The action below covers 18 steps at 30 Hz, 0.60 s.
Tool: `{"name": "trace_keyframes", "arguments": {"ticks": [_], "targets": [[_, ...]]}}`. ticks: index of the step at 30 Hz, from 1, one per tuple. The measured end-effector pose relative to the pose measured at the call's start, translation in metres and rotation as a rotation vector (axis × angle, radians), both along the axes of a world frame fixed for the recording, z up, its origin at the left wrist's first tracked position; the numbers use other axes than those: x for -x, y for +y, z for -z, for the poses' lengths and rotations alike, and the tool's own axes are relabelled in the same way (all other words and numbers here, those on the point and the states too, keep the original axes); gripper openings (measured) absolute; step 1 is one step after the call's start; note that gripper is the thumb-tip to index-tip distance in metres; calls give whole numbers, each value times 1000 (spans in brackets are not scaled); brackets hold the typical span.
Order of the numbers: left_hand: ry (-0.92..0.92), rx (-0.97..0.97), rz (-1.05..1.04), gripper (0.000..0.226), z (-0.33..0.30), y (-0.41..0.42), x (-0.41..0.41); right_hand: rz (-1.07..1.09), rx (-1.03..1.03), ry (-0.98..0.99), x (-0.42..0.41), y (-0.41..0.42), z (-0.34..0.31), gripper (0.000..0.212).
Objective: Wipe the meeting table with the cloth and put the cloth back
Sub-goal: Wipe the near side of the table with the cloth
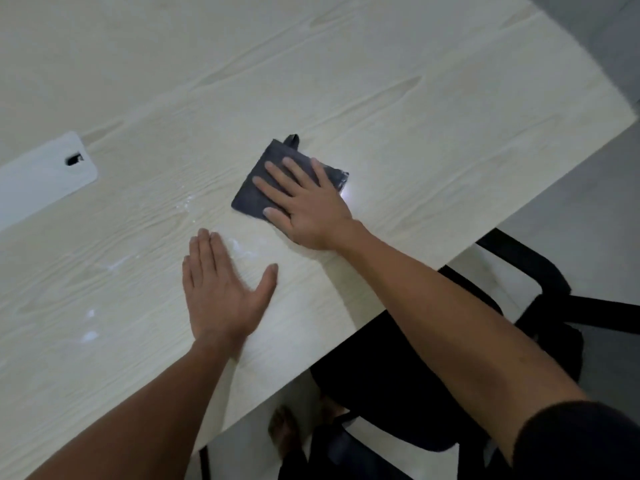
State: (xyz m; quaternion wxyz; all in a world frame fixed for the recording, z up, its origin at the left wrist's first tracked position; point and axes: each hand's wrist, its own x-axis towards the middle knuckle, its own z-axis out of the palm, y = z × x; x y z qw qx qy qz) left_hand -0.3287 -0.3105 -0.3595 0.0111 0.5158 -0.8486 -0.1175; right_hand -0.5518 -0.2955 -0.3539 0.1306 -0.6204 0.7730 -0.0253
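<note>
A folded dark grey cloth (258, 188) with a small hanging loop lies flat on the pale wood-grain meeting table (398, 81). My right hand (304, 202) presses down on the cloth with straight, spread fingers, covering its right half. My left hand (221, 289) rests flat on the bare tabletop just left of and nearer than the cloth, fingers straight and together, thumb out. Wet streaks and pale smears shine on the table near my left hand (242, 249) and farther left.
A white cable-port cover (45, 178) with a small dark slot is set into the table at the left. A black office chair (450, 358) stands at the table's near edge on the right. A bare foot (284, 431) shows on the grey floor below.
</note>
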Motion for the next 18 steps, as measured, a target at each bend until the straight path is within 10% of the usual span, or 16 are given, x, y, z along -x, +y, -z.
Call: {"name": "trace_keyframes", "arguments": {"ticks": [3,9,18], "targets": [[-4,-12,2,111,0,3,1,17,42,-6,53,47,2,62],[-9,-15,20,111,2,3,3,762,-5,-14,177,129,-9,68],[128,-93,28,106,-3,3,-2,992,41,-12,-4,96,5,67]]}}
